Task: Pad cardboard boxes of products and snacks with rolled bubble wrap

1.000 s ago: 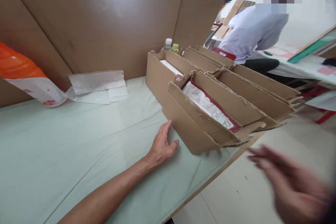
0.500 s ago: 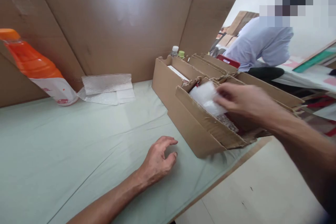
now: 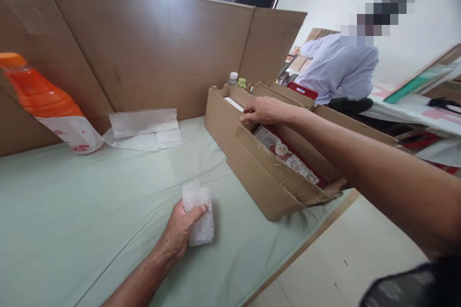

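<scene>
My left hand [image 3: 180,230] is closed around a small bubble-wrapped packet [image 3: 202,218], thumb on top, just above the green tabletop cover. Over at the divided cardboard box [image 3: 252,180], my right hand [image 3: 264,109] reaches across the front compartment to its far end. Its fingers are curled together at the divider; whatever they pinch, if anything, is hidden. Red and white floral-printed pieces [image 3: 283,151] lie in that compartment. A white flat item [image 3: 233,103] shows in the compartment behind.
An orange bottle [image 3: 54,105] leans at the left against a tall cardboard screen [image 3: 162,48]. Flat bubble-wrap sheets [image 3: 144,127] lie beside it. Small capped bottles [image 3: 233,78] stand behind the box. A seated person [image 3: 331,67] in a pale shirt is at the right.
The white bubble-wrapped piece has left the box, and a packet is now in my left hand, which was empty. My right hand has moved left to the compartment's far end.
</scene>
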### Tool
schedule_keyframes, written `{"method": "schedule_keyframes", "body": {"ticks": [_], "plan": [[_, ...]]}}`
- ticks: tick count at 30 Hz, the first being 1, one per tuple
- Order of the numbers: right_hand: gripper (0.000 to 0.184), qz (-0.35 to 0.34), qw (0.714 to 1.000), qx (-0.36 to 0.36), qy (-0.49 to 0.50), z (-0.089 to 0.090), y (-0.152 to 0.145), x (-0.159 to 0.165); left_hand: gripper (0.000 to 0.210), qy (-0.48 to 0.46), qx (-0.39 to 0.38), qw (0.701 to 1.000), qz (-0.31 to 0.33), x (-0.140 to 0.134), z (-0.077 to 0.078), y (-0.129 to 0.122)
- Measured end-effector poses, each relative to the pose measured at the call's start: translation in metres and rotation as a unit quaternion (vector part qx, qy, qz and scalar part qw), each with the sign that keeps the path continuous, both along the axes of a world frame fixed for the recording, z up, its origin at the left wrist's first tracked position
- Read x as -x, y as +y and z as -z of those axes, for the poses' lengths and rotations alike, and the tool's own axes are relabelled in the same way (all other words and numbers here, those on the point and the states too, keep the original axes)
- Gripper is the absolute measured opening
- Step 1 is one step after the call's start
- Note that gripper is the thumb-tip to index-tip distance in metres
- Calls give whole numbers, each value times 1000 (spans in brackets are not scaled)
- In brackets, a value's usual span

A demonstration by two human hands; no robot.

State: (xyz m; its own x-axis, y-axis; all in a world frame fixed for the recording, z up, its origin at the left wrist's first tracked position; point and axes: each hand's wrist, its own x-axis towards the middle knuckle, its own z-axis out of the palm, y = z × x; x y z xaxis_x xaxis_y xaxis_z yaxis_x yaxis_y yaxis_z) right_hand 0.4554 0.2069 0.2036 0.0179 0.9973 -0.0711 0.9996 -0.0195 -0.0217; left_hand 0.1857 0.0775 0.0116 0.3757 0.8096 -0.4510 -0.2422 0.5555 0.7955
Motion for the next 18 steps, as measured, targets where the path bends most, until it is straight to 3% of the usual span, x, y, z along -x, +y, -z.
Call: {"method": "schedule_keyframes", "body": {"ticks": [4,7,10,14,18], "plan": [[49,-14,993,101,66,-9,28,-12,61,-17,15,999,27,9,19,5],[40,-29,988,116,97,-18,31,-22,62,-47,29,997,58,12,20,9],[21,-44,991,120,30,-10,41,-29,61,-70,41,994,78,13,22,10],[23,-42,986,151,-61,11,62,-19,59,-75,38,994,77,13,28,10],[20,-23,973,186,-131,12,62,-8,60,-77,34,994,73,12,30,10]]}}
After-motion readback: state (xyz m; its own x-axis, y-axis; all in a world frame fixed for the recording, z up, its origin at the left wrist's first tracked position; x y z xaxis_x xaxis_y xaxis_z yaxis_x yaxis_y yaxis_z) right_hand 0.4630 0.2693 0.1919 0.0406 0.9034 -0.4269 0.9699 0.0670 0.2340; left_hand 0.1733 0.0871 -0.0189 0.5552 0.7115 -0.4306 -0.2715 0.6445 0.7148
